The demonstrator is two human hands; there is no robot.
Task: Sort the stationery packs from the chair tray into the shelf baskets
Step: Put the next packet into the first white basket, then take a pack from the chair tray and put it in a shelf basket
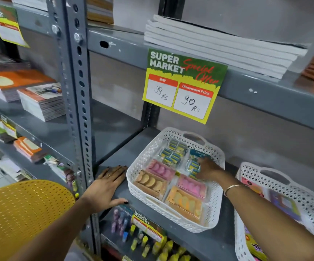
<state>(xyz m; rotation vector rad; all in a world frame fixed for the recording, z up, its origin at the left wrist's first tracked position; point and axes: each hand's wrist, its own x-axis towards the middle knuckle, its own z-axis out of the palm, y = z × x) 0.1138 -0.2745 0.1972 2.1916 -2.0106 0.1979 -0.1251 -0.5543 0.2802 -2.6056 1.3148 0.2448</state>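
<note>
A white perforated basket (139,170) stands on the grey shelf (114,153). It holds pink eraser packs (160,170), orange eraser packs (185,202) and blue-yellow packs (173,153) at the back. My right hand (207,169) reaches into the basket's right side, fingers resting on a blue-yellow pack (192,165); whether it grips the pack is not clear. My left hand (106,187) lies flat on the shelf edge, left of the basket, holding nothing. A second white basket (310,200) with colourful packs stands at the right.
The yellow perforated chair back (20,213) is at lower left. A slotted steel upright (75,91) divides the shelves. A price sign (182,85) hangs above the basket. Notebook stacks (218,46) fill the upper shelf, and small yellow items (152,243) hang below.
</note>
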